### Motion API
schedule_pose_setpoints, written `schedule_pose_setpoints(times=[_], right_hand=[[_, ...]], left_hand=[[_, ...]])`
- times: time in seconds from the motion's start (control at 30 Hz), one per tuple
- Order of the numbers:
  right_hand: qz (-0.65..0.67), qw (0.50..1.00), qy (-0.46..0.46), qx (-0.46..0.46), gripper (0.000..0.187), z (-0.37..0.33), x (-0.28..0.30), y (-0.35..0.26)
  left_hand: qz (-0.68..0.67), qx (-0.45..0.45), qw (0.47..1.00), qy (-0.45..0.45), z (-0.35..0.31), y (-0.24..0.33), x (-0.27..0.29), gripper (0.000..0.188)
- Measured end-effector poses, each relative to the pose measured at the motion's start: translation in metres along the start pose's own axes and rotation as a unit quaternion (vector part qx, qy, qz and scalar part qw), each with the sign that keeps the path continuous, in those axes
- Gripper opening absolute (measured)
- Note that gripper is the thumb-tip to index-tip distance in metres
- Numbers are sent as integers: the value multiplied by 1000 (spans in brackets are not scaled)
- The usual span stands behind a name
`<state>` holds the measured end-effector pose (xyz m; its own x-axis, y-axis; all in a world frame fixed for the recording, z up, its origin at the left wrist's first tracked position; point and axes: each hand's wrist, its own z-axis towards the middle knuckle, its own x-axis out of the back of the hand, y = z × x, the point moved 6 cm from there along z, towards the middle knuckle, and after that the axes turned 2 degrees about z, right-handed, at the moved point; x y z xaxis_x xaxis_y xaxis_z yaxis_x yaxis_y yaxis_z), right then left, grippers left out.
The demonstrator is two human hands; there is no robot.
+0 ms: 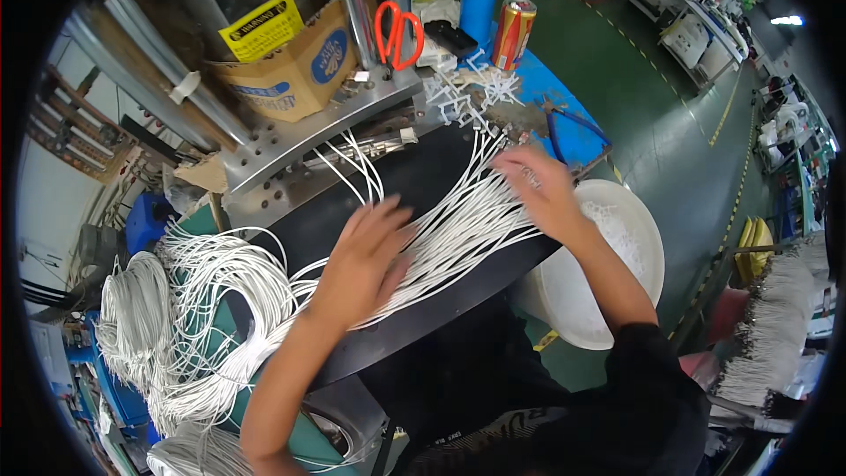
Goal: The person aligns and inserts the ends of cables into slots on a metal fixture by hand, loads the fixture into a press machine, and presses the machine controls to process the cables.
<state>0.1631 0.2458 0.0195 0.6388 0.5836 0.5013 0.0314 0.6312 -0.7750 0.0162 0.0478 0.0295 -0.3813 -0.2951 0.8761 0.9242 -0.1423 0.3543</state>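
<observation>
A thick bundle of white cables [467, 234] lies across the black work surface [423, 163]. My left hand [361, 256] is over the left part of the bundle, its fingers stretched out and slightly blurred, with the thumb apart. Just beyond its fingertips, a few white cables [357, 167] run into the metal press fixture [308, 137]. At the far right end of the bundle, my right hand [542, 189] lies over the cables with its fingers loosely extended. Small connector ends [489, 130] show beside its fingertips. Whether anything sits under that palm is hidden.
White plastic scraps [471, 92] lie behind the cable ends, near red-handled scissors [398, 40], a drink can [514, 33] and blue-handled pliers [555, 128]. A white tub [654, 251] stands at right. Coiled cables [137, 313] hang at left. A cardboard box [291, 79] sits on the press.
</observation>
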Motion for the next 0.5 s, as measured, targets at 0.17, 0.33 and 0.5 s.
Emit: schedule_pose_setpoints(times=[0.17,0.33,0.5], right_hand=[[-168,979,-18,118,12,83,-45,63],[-66,991,-75,85,14,32,-61,-9],[-164,980,-22,111,16,6,-69,-21]], left_hand=[[78,55,976,-196,28,-29,-5,21],[363,147,916,-86,-70,-117,45,19],[241,235,938,-81,-40,-74,23,25]])
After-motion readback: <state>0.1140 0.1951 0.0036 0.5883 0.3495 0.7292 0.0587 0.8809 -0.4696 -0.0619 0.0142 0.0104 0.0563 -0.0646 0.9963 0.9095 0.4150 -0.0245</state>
